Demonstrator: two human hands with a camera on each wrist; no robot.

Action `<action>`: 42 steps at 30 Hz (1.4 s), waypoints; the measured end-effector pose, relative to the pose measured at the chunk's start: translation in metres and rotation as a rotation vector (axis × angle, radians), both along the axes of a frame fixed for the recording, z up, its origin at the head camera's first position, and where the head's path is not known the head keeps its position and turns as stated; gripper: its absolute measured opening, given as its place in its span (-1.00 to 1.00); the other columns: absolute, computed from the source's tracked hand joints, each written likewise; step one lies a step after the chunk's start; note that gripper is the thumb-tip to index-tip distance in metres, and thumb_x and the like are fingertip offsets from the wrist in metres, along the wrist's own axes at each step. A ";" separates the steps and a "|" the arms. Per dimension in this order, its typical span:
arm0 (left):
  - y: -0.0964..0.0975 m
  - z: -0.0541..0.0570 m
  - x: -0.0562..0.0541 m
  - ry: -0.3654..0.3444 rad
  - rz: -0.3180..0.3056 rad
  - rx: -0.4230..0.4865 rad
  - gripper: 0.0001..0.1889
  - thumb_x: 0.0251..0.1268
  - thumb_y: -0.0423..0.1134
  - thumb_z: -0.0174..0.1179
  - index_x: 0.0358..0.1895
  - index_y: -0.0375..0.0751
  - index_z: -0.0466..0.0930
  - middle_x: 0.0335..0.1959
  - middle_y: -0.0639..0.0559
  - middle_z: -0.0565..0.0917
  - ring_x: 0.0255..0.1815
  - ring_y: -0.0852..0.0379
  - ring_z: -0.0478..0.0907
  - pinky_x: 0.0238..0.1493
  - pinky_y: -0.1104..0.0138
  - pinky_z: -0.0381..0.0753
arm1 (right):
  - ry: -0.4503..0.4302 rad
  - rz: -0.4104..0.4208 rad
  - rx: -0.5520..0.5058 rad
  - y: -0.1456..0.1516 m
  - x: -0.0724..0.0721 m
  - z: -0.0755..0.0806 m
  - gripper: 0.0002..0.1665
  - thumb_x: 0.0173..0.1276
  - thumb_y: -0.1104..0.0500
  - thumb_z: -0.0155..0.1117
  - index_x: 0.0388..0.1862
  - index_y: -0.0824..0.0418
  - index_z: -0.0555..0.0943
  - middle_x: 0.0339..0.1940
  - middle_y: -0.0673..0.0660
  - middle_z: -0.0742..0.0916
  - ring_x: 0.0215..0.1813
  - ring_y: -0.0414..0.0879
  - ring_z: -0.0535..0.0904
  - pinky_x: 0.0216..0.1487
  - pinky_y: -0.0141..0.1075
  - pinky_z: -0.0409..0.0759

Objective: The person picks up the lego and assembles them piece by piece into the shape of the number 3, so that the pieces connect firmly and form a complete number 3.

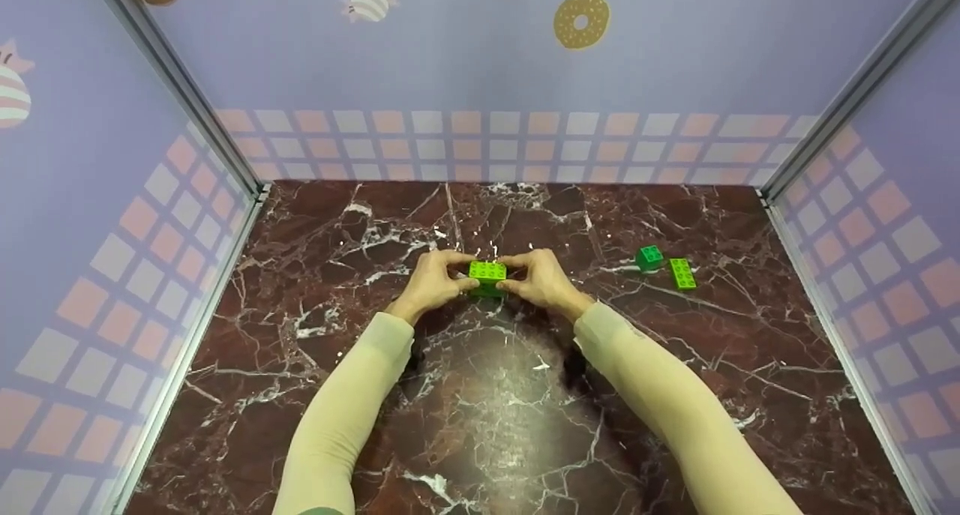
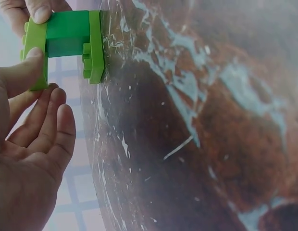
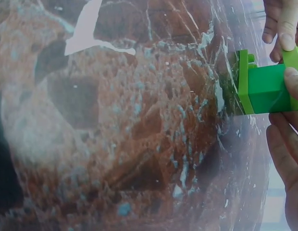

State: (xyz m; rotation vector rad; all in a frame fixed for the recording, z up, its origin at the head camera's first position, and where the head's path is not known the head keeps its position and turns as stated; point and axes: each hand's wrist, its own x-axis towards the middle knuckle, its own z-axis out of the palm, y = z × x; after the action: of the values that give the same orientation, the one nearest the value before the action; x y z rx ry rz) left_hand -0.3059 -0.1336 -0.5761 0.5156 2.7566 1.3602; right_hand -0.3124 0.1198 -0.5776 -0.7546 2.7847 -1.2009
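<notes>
The left hand [image 1: 435, 281] and right hand [image 1: 541, 279] pinch the lime top brick [image 1: 487, 272], above the green middle brick [image 2: 68, 32] and lime bottom brick [image 2: 96, 48] on the table [image 1: 480, 410]. Well to the right lie 2 loose bricks [image 1: 682, 273]; behind stands the wall [image 1: 465, 58].

Left hand [image 1: 433, 281], right hand [image 1: 544, 281]: facing pinches.

1. Head camera looks forward and down from high above the tabletop [image 1: 300, 395] to the far wall [image 1: 480, 58].
2. Left-wrist camera, low and close, faces far, turned sideways.
3. Right-wrist camera, likewise; both share the stacked green bricks [image 2: 68, 33].
</notes>
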 end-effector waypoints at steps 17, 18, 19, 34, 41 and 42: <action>0.002 0.000 0.002 -0.038 0.012 0.062 -0.56 0.39 -0.27 0.58 0.28 -0.30 0.82 0.14 -0.22 0.91 -0.01 -0.17 0.92 0.11 0.06 0.89 | -0.072 -0.003 -0.083 0.000 0.000 -0.002 -0.43 0.35 0.22 0.69 0.31 0.34 0.80 0.17 0.31 0.90 0.17 0.20 0.91 0.34 0.01 0.82; 0.002 0.000 0.002 -0.042 0.013 0.067 -0.57 0.39 -0.28 0.58 0.27 -0.30 0.82 0.13 -0.22 0.91 -0.02 -0.17 0.93 0.10 0.07 0.90 | -0.079 -0.002 -0.091 0.000 0.000 -0.002 -0.43 0.36 0.23 0.68 0.32 0.35 0.80 0.17 0.32 0.90 0.16 0.20 0.91 0.32 0.01 0.84; 0.002 -0.001 0.003 -0.045 0.015 0.071 -0.58 0.39 -0.28 0.57 0.27 -0.30 0.83 0.13 -0.22 0.91 -0.02 -0.16 0.93 0.08 0.08 0.90 | -0.084 -0.004 -0.098 0.000 0.001 -0.003 -0.43 0.36 0.23 0.68 0.32 0.36 0.79 0.17 0.32 0.90 0.15 0.20 0.91 0.30 0.01 0.85; 0.005 0.001 0.003 -0.056 0.044 0.079 -0.61 0.37 -0.28 0.59 0.22 -0.24 0.86 0.15 -0.18 0.91 -0.04 -0.10 0.93 0.05 0.15 0.89 | -0.111 -0.041 -0.108 0.001 0.001 -0.002 -0.44 0.36 0.22 0.68 0.32 0.28 0.81 0.21 0.30 0.90 0.24 0.22 0.88 0.41 0.04 0.79; 0.006 0.000 0.003 -0.048 0.043 0.073 -0.59 0.36 -0.26 0.60 0.24 -0.26 0.85 0.11 -0.19 0.92 -0.11 -0.07 0.93 -0.03 0.24 0.87 | -0.143 -0.048 -0.136 0.003 0.002 -0.003 -0.43 0.36 0.23 0.67 0.34 0.27 0.80 0.23 0.33 0.88 0.22 0.23 0.89 0.32 0.02 0.84; 0.006 0.000 0.003 -0.052 0.042 0.076 -0.58 0.36 -0.27 0.60 0.24 -0.26 0.85 0.11 -0.20 0.92 -0.11 -0.08 0.93 -0.05 0.28 0.86 | -0.153 -0.049 -0.142 0.004 0.002 -0.003 -0.42 0.36 0.24 0.67 0.35 0.28 0.79 0.23 0.33 0.88 0.22 0.23 0.88 0.33 0.02 0.83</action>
State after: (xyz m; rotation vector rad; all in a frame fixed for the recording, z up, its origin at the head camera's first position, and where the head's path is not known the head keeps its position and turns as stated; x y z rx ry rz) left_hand -0.3032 -0.1277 -0.5764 0.4214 2.6981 1.4709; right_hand -0.3100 0.1240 -0.5806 -0.5773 2.6319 -1.4122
